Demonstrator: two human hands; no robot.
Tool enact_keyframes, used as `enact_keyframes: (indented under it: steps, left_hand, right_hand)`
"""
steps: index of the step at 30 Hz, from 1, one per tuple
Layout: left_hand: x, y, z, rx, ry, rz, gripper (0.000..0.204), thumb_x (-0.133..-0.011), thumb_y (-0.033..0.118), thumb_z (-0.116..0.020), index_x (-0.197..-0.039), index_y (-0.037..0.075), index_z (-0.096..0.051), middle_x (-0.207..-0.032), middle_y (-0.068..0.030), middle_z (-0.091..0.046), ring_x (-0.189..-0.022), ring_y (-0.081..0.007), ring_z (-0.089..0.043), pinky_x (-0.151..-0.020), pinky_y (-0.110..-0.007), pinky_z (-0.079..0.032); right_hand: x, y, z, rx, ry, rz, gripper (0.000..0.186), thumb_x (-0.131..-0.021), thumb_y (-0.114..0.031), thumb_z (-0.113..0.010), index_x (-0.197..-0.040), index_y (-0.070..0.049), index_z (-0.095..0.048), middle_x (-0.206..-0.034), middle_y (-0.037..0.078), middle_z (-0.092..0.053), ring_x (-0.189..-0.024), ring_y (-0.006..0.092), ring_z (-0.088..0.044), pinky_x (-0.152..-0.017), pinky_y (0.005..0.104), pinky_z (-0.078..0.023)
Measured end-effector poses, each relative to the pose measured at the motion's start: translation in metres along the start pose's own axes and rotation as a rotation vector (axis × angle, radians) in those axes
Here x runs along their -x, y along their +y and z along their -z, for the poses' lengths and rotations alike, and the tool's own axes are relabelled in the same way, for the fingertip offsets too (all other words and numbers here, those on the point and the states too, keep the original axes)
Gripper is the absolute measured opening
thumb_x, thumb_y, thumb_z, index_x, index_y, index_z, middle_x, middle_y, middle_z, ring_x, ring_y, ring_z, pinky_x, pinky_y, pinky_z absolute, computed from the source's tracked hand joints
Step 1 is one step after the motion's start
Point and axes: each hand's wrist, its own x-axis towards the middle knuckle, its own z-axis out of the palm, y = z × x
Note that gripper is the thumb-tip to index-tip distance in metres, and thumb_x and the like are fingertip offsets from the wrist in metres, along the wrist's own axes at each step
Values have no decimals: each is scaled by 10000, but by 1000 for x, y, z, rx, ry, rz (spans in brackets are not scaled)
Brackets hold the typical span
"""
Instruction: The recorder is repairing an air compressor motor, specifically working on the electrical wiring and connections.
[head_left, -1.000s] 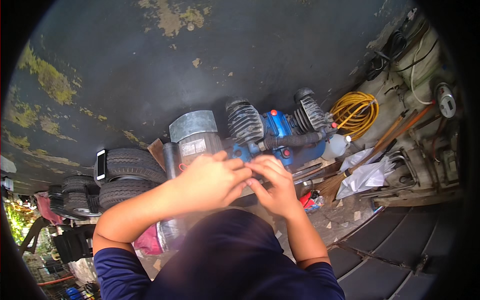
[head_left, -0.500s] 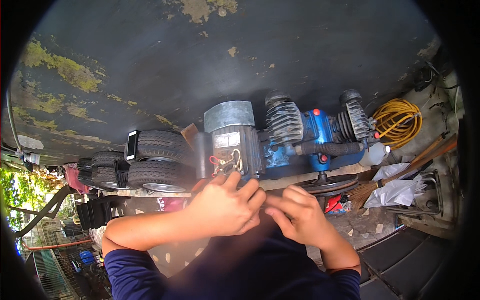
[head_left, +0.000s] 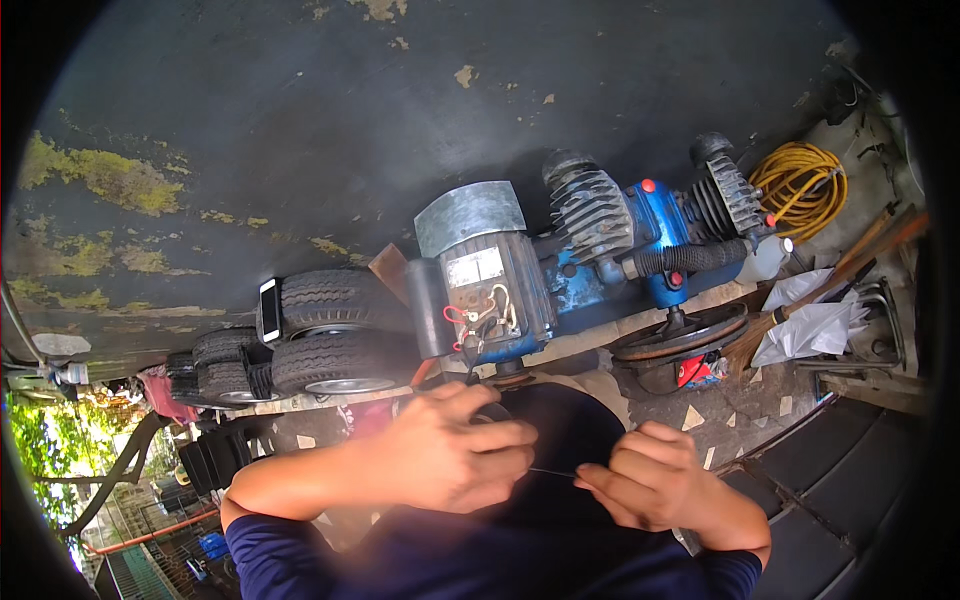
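My left hand (head_left: pixel 465 455) is closed around a small dark round object, largely hidden by its fingers. My right hand (head_left: pixel 645 475) pinches a thin strand (head_left: pixel 553 471) stretched between the hands over my dark shirt. Just above my left hand is an electric motor (head_left: pixel 475 265), its terminals exposed with red, white and dark wires (head_left: pixel 480 320). Beside it stands a blue two-cylinder compressor (head_left: pixel 650 225) with a ribbed hose (head_left: pixel 695 258); its large pulley wheel (head_left: pixel 680 343) lies above my right hand.
Stacked tires (head_left: pixel 330 360) with a phone (head_left: pixel 270 310) are at the left, near a pink cloth (head_left: pixel 165 395). A coiled yellow hose (head_left: pixel 795 190), white jug (head_left: pixel 760 262), broom (head_left: pixel 745 345) and white plastic sheets (head_left: pixel 805 330) are at the right. A dark wall (head_left: pixel 330 120) runs behind.
My hands have come down from over the motor and moved apart, uncovering its wires and drawing a thin strand between them. The view has shifted, bringing the pulley into sight.
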Motion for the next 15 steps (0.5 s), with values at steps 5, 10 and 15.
enact_keyframes:
  steps: [5, 10, 15]
  left_hand:
    - [23, -114, 71, -103, 342, 515, 121, -967, 36, -627, -976, -50, -712, -937, -145, -729, -897, -260, -726, -834, -361, -575]
    - [-30, -219, -26, -471, 256, 478, 568, -969, 324, -644, -1467, 51, -625, -1279, -178, -728, -1173, -359, -698, -1014, -467, -569]
    - [-62, -254, -63, -343, 310, 508, 580, -963, 368, -678, -1468, 93, -606, -1326, -162, -694, -1232, -362, -676, -1028, -482, -568]
  right_hand:
    - [62, -3, 56, 300, 403, -647, 101, -821, -14, -804, -858, -10, -709, -714, 86, -643, -594, 240, -564, -578, 359, -437]
    - [9, 12, 14, 177, 415, -442, 309, -797, -7, -865, -1096, 16, -792, -857, 113, -700, -735, 244, -661, -669, 351, -522]
    - [-18, 27, -39, -45, 406, -382, 328, -841, 96, -792, -1161, 26, -789, -875, 105, -702, -745, 197, -663, -656, 302, -521]
